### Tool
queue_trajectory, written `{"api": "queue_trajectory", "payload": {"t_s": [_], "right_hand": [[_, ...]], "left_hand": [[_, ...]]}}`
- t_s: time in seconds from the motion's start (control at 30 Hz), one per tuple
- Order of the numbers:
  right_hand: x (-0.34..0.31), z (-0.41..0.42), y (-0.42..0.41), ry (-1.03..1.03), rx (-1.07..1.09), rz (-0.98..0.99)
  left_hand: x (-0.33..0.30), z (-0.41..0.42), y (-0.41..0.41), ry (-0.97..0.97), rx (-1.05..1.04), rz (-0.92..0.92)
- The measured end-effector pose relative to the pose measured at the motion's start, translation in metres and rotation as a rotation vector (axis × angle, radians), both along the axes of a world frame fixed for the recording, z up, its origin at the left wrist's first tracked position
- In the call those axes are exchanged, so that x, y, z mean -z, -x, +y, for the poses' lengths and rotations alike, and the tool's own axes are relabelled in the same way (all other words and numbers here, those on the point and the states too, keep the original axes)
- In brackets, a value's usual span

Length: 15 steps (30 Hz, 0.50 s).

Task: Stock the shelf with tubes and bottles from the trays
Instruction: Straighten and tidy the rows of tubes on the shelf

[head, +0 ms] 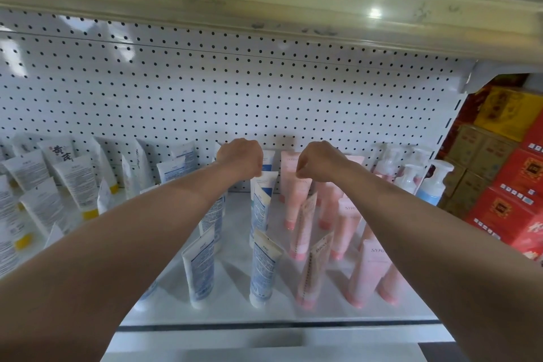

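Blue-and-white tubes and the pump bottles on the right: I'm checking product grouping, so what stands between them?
In the head view, pink tubes stand in rows between the blue-and-white tubes and the pump bottles, on the shelf.

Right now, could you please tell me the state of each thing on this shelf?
left hand: curled at a blue-and-white tube's top.
right hand: curled at a pink tube's top.
blue-and-white tubes: upright, caps down.
pink tubes: upright, caps down.
pump bottles: upright, at the right end.
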State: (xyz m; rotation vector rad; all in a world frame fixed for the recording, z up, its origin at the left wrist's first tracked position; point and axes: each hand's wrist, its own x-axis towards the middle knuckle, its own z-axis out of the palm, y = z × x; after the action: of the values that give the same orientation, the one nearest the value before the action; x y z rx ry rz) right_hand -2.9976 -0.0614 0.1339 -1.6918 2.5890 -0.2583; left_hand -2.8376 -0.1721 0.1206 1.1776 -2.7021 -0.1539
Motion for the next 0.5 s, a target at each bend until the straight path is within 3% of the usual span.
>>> {"api": "queue_trajectory", "payload": {"t_s": [0.5], "right_hand": [[-0.011,0.017,-0.009,0.092,0.104,-0.002]], "left_hand": [[-0.013,0.020,-0.011,0.061,-0.018,0.053]]}}
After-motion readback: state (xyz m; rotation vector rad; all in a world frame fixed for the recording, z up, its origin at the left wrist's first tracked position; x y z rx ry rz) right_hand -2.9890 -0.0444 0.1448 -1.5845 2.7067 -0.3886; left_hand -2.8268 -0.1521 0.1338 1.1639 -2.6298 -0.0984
